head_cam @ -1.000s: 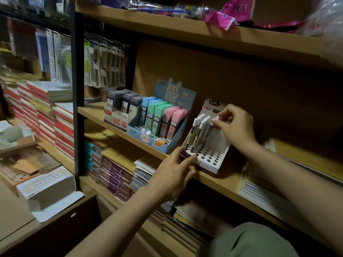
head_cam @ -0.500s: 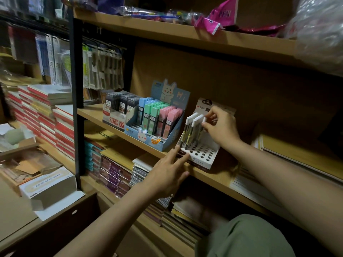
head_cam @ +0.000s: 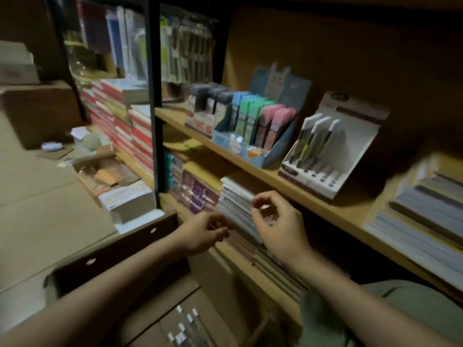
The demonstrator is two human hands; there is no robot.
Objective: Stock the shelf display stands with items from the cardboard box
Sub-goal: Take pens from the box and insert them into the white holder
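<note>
A white display stand (head_cam: 333,156) with round holes sits on the middle wooden shelf (head_cam: 313,196), with three pens (head_cam: 313,144) standing in its left side. Below the shelf, both hands hang in the air with nothing in them. My left hand (head_cam: 203,232) is loosely curled. My right hand (head_cam: 280,226) has its fingers apart and bent. An open cardboard box (head_cam: 140,249) is at the bottom, with several white-capped pens (head_cam: 185,326) lying inside. The frame is blurred.
A blue bunny-printed stand (head_cam: 253,144) with coloured lead cases and a white box of dark cases (head_cam: 205,108) sit left of the pen stand. Notebook stacks (head_cam: 235,201) fill the lower shelf. A black post (head_cam: 155,96) divides the shelves. A small white box (head_cam: 127,199) lies at left.
Both hands have left the pen stand and dropped below the shelf toward the cardboard box. The view has tilted down and left, so the box's inside now shows.
</note>
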